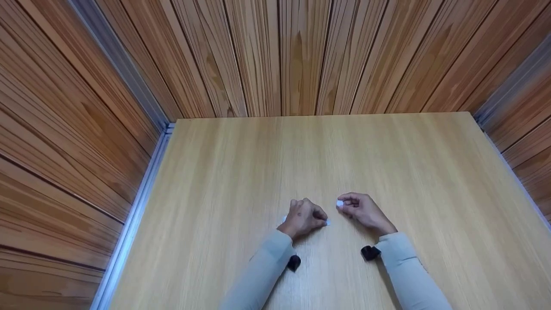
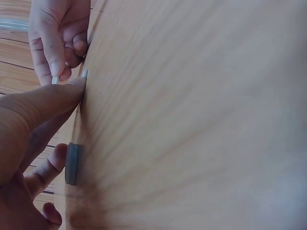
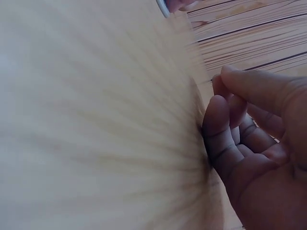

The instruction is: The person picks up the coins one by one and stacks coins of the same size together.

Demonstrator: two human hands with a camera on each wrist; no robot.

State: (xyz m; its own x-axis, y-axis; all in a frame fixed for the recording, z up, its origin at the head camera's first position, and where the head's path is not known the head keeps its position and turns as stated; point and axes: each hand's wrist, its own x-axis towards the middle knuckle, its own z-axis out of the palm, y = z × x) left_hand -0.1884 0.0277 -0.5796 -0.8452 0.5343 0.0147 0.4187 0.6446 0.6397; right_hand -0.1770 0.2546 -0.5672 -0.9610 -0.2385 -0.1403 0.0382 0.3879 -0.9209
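Note:
Over the middle front of the table, my left hand [image 1: 302,218] pinches a small white disc [image 1: 328,222] low at the tabletop, between thumb and forefinger. A round grey-looking piece [image 2: 72,164], with a line along its edge like two stacked layers, lies on the table by the other fingers of that hand in the left wrist view. To the right and slightly farther away, my right hand [image 1: 360,210] holds another small white disc [image 1: 340,203] by its fingertips, its flat face showing in the head view. The two hands are close together but apart.
The wooden table [image 1: 344,150] has a pale wood-grain top. Plank-patterned walls [image 1: 301,56] rise at its back and sides, with metal rails [image 1: 129,249] along the edges. A small black device [image 1: 370,253] sits at the right wrist, another [image 1: 294,263] at the left.

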